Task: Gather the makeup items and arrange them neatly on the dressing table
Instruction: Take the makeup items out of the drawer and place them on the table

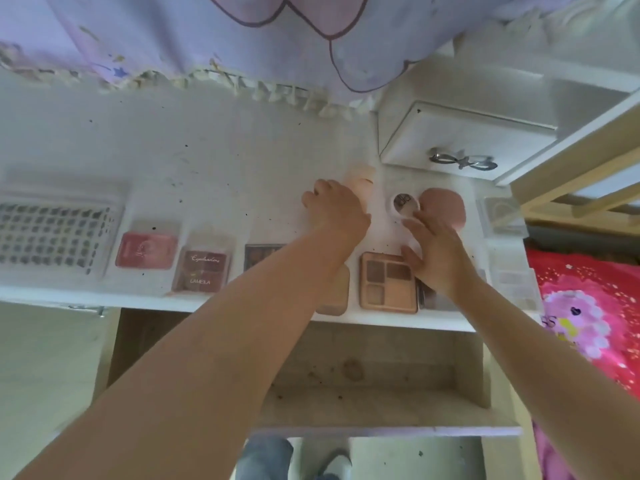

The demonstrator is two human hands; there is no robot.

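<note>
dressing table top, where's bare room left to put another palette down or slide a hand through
Free: the wide back strip of the dressing table, between the frilled cloth edge and the front row of palettes, left of the left hand. Crowded: the front edge from the basket to the open palette, and the right corner around the round compact.

Pink puff (pixel 445 209), tan palette (pixel 386 282), white table (pixel 173 150), red-floral bedspread (pixel 588 306).
</note>
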